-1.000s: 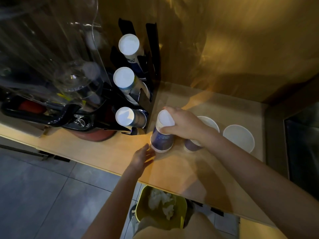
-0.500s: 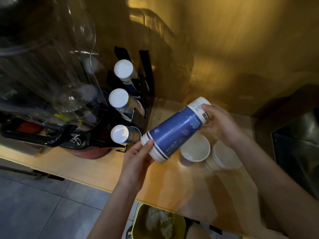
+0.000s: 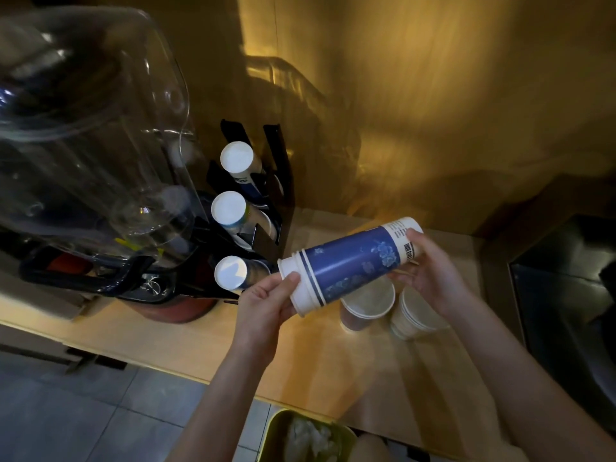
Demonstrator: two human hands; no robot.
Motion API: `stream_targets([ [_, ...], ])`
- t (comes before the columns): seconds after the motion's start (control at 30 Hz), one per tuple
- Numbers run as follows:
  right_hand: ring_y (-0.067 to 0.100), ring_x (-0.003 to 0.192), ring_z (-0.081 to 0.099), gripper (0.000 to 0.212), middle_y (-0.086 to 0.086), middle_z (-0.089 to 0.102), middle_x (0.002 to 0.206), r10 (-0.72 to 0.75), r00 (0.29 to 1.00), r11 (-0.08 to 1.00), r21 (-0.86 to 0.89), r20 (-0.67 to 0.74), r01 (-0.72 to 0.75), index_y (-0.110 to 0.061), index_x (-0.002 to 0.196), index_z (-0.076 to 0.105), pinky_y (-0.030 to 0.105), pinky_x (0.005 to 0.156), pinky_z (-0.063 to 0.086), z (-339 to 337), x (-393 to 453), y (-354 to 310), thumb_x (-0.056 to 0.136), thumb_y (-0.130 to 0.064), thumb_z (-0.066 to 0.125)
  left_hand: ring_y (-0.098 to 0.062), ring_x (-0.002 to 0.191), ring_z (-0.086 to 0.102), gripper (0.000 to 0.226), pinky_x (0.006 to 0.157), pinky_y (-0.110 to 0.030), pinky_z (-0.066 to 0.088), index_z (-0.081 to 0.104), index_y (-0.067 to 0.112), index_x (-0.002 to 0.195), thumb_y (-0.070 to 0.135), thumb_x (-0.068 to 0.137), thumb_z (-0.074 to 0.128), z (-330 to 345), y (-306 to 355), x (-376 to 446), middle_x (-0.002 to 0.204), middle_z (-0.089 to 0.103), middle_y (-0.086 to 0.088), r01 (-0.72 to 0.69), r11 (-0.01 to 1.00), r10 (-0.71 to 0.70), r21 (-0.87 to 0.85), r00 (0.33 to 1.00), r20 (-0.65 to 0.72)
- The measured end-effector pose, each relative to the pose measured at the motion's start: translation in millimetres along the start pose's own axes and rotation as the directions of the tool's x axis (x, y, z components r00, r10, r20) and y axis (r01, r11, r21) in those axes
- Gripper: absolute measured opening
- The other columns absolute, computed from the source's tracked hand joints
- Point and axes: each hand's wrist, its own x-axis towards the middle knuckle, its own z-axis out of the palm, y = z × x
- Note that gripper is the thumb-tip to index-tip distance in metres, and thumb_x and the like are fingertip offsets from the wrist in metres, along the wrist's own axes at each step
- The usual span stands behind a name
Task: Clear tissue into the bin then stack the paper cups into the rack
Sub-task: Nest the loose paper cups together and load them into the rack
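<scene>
A blue and white stack of paper cups (image 3: 350, 265) lies nearly on its side above the wooden counter (image 3: 186, 345). My left hand (image 3: 266, 305) grips its wide rim end and my right hand (image 3: 430, 268) holds its narrow base end. The rim end points toward the black cup rack (image 3: 278, 181), which holds three cup stacks with white bases facing me (image 3: 230, 271). Two more cup stacks stand open-side up on the counter: one (image 3: 366, 306) under the held stack, one (image 3: 413, 315) to its right. Below the counter edge, a yellow bin (image 3: 276, 431) holds white tissue (image 3: 310, 441).
A clear plastic dispenser jug (image 3: 83, 128) on a black and red base (image 3: 133, 281) fills the left side beside the rack. A golden wall rises behind the counter. A dark recess (image 3: 563, 295) sits at the right. Grey floor tiles lie below left.
The cup stack was upright on the counter a second ago. Both hands lifted it, tipped it sideways and brought its rim end closer to the rack's lowest slot.
</scene>
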Motion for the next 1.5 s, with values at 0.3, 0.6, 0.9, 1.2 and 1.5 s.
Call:
stream_targets([
  [0.3, 0.023, 0.081, 0.064, 0.043, 0.009, 0.065, 0.096, -0.031, 0.999, 0.999, -0.034, 0.008, 0.031, -0.013, 0.111, 0.057, 0.036, 0.072, 0.055, 0, 2, 5, 0.076, -0.036, 0.067, -0.014, 0.067, 0.07, 0.018, 0.057, -0.023, 0.057, 0.07, 0.01, 0.084, 0.022, 0.079, 0.059, 9, -3, 0, 0.074, 0.075, -0.003, -0.021, 0.999, 0.021, 0.032, 1.0, 0.007],
  [0.6, 0.023, 0.082, 0.063, 0.05, 0.013, 0.062, 0.1, -0.092, 0.994, 0.996, -0.008, -0.058, 0.091, -0.012, 0.11, 0.06, 0.04, 0.074, 0.052, -3, 2, 6, 0.07, -0.041, 0.062, -0.015, 0.068, 0.07, 0.019, 0.06, -0.024, 0.057, 0.069, 0.005, 0.087, 0.017, 0.087, 0.055, 15, 7, 2, 0.074, 0.074, -0.004, -0.022, 0.998, 0.02, 0.065, 0.999, 0.025],
  [0.9, 0.025, 0.09, 0.063, 0.033, 0.015, 0.064, 0.103, -0.127, 0.985, 0.992, -0.023, -0.121, 0.125, -0.012, 0.106, 0.063, 0.04, 0.074, 0.053, -5, -2, 5, 0.083, -0.035, 0.059, -0.018, 0.07, 0.069, 0.021, 0.063, -0.028, 0.056, 0.069, 0.003, 0.092, 0.018, 0.086, 0.056, 22, 2, -1, 0.081, 0.073, -0.01, 0.04, 0.998, -0.04, 0.041, 0.999, 0.004],
  [1.2, 0.018, 0.084, 0.062, 0.019, 0.008, 0.064, 0.097, -0.139, 0.971, 0.986, 0.068, -0.192, 0.154, -0.018, 0.097, 0.063, 0.031, 0.066, 0.05, -6, -6, 6, 0.085, -0.031, 0.057, -0.018, 0.068, 0.069, 0.023, 0.06, -0.025, 0.057, 0.068, 0.0, 0.096, 0.017, 0.086, 0.056, 31, 3, -5, 0.084, 0.072, -0.016, 0.052, 0.998, -0.052, 0.035, 0.999, 0.015],
  [1.5, 0.02, 0.095, 0.063, 0.026, 0.006, 0.065, 0.105, -0.104, 0.957, 0.96, 0.225, -0.271, 0.168, -0.022, 0.104, 0.058, 0.035, 0.077, 0.051, -28, -10, -5, 0.087, -0.041, 0.049, -0.014, 0.062, 0.07, 0.019, 0.055, -0.025, 0.058, 0.068, 0.002, 0.091, 0.013, 0.088, 0.053, 23, 12, -7, 0.071, 0.076, -0.003, 0.046, 0.999, -0.046, 0.014, 0.998, -0.038],
])
